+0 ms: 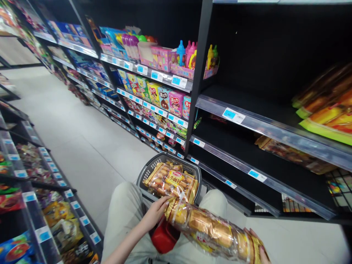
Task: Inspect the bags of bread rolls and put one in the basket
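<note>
A long clear-and-gold bag of bread rolls point(211, 225) lies slantwise across my lap, between my two hands. At its upper left end, my left hand point(158, 209) is closed on the bag. My right hand point(260, 245) grips the lower right end, its fingers partly hidden behind the wrapper. Just beyond the bag stands a grey shopping basket point(141, 180) between my knees. Inside it rests another pack of small bread rolls point(170, 179) with a red and yellow label. A red object point(164, 236), perhaps the basket's handle, shows below my left hand.
To the right rise dark shelves point(220, 159) with price tags; bread packs point(332, 113) sit on the upper right one. Ahead, another shelf unit holds candy boxes point(165, 97) and toy bottles point(181, 51). Low racks of bagged snacks point(64, 227) line the left. A tiled aisle floor point(90, 146) runs between.
</note>
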Demonstrator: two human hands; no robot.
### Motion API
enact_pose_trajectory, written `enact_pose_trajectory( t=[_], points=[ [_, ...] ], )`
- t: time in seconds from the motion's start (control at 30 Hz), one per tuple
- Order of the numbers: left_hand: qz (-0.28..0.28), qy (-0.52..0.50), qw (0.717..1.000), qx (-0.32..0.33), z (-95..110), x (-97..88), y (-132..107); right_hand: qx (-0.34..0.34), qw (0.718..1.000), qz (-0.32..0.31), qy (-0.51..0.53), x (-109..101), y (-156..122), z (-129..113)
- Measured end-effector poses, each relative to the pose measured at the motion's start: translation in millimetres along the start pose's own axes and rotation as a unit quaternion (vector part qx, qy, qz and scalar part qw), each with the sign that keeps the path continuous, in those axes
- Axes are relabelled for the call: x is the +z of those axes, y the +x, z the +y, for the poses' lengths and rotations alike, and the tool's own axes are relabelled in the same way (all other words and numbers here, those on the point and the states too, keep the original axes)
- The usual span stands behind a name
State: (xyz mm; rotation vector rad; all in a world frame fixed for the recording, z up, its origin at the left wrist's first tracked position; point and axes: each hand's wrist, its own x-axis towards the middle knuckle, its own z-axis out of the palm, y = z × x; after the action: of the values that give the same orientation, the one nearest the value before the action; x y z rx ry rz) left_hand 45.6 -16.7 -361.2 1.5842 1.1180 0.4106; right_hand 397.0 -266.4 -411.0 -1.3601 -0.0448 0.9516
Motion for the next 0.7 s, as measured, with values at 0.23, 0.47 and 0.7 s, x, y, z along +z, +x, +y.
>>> enact_pose_trajectory(
  t=[0.23, 0.47, 0.7],
  points=[
    [-0.014, 0.011, 1.0, -0.01, 0.3, -0.8, -0.5, 0.022, 0.999, 0.002, 0.031, 5.0, -5.8, -3.5],
    [-0.008, 0.011, 1.0, -0.026, -3.3, 0.4, 0.6, 0.038, 0.998, 0.006, 0.045, 5.0, -6.8, -3.4],
    [-0.006, 0.012, 1.0, -0.025, -4.1, 0.5, 0.8, 0.042, 0.998, 0.012, 0.044, 9.0, -9.5, -5.4]
  ],
)
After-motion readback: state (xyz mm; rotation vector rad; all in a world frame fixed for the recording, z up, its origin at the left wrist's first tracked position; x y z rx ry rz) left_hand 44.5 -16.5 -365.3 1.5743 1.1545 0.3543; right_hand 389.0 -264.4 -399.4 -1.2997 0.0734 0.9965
